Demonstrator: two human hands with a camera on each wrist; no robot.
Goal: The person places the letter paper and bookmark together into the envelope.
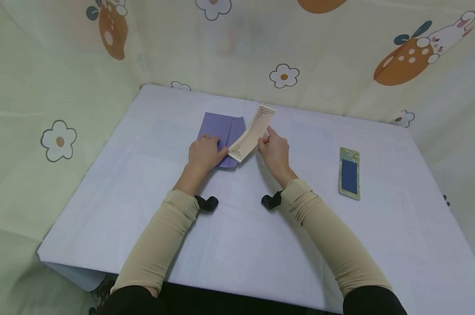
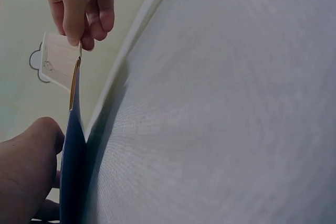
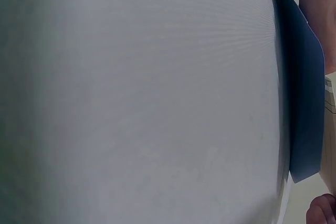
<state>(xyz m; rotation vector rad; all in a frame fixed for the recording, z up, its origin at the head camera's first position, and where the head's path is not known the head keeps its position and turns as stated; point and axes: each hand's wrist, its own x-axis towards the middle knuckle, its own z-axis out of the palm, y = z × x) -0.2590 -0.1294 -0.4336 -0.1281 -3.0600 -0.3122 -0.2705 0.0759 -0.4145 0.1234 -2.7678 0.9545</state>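
A purple envelope [image 1: 216,122] is near the far edge of the table, its right part raised off the cloth in the right wrist view. My left hand [image 1: 203,153] holds it, with bent fingers on its face and the thumb beside its right side. The right hand [image 1: 276,153] pinches a long cream card [image 1: 253,133] with dark corner ornaments by its right edge. That card is slanted, slightly bowed, its lower end over the right part of the envelope, close to my left thumb. The left wrist view shows the card [image 2: 59,59] above the envelope's edge; the left fingertips are partly hidden.
To the right lies a slim green rectangular item [image 1: 349,173] with a dark blue panel. White cloth covers the table [image 1: 221,245]. A patterned curtain [image 1: 237,52] rises directly behind its far edge and continues along the left side.
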